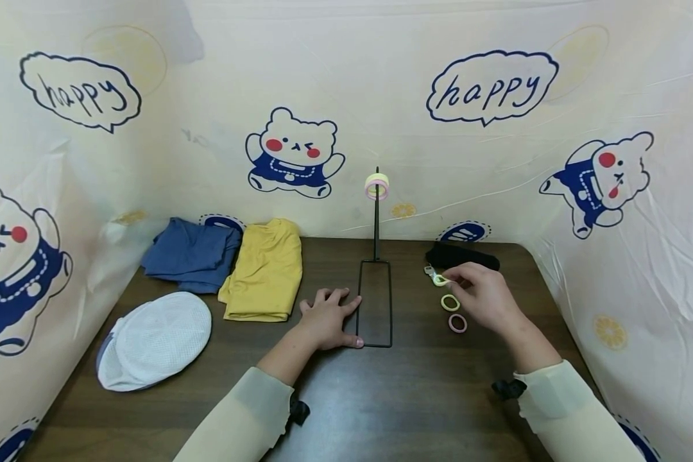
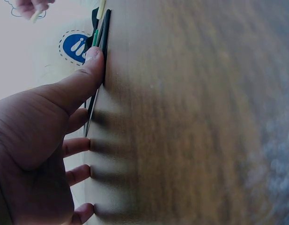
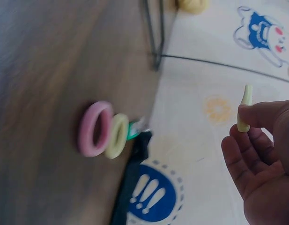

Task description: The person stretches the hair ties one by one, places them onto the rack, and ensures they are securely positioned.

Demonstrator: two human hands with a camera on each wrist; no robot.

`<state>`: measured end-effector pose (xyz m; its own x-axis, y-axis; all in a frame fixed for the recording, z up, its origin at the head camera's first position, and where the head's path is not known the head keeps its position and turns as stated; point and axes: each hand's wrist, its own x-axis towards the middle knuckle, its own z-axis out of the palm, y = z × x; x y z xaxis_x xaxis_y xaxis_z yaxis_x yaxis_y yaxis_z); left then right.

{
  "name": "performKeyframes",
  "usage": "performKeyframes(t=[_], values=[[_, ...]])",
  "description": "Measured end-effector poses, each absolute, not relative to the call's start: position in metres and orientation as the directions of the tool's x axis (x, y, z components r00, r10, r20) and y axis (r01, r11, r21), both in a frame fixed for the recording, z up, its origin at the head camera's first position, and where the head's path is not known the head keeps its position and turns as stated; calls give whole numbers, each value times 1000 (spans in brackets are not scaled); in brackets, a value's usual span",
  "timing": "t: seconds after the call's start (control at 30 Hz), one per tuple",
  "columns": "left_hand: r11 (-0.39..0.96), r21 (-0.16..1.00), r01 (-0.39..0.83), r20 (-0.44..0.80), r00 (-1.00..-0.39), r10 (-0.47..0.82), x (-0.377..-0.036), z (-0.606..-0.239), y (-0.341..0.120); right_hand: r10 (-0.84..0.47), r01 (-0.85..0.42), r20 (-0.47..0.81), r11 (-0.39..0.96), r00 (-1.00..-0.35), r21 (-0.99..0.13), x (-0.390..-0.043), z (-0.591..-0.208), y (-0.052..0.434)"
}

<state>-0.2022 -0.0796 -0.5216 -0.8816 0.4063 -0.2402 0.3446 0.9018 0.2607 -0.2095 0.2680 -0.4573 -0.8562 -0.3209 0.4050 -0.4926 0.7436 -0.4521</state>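
We see both forearms reaching forward over the dark wooden table [image 1: 416, 398], each in a pale cream sleeve. The left hand [image 1: 326, 319] lies palm down with its fingers spread and straight, pressing flat on the tabletop; its thumb rests against the near left corner of the black wire stand's [image 1: 375, 301] rectangular base. From the left wrist view we see that thumb [image 2: 90, 65] touching the black wire, while the other four fingers lie on the wood apart from it.

The right hand [image 1: 485, 296] is lifted just above the table, to the right of the stand, with the wrist bent slightly inward. Its thumb and forefinger pinch a pale yellow hair tie [image 3: 245, 108], held edge-on in the right wrist view; the remaining fingers curl loosely below it. In the head view the pinched hair tie [image 1: 439, 279] sits at the fingertips, just in front of a black cloth item [image 1: 462, 256].

Just left of the right hand, on the table, lie a yellow hair tie [image 1: 450, 302] and a pink hair tie [image 1: 457, 323], close together. At the top of the stand's upright rod, well beyond both hands, hang two more hair ties [image 1: 376, 185].

Beyond the left hand lie a folded yellow garment [image 1: 265, 276] and a blue garment [image 1: 193, 253]; a white mesh cap [image 1: 156, 340] sits further left.
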Motion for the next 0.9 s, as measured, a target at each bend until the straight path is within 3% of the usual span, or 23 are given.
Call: performKeyframes(t=[0.6,0.9], values=[[900,263,349,-230,-883,410,-203,-524,-79,-402,-713,604,528,-688,-460,-186,-403,225],[900,265,345,-228,-885,406,-202,-523,-79,-422,-810,704,428,-571,-401,-177,-370,201]])
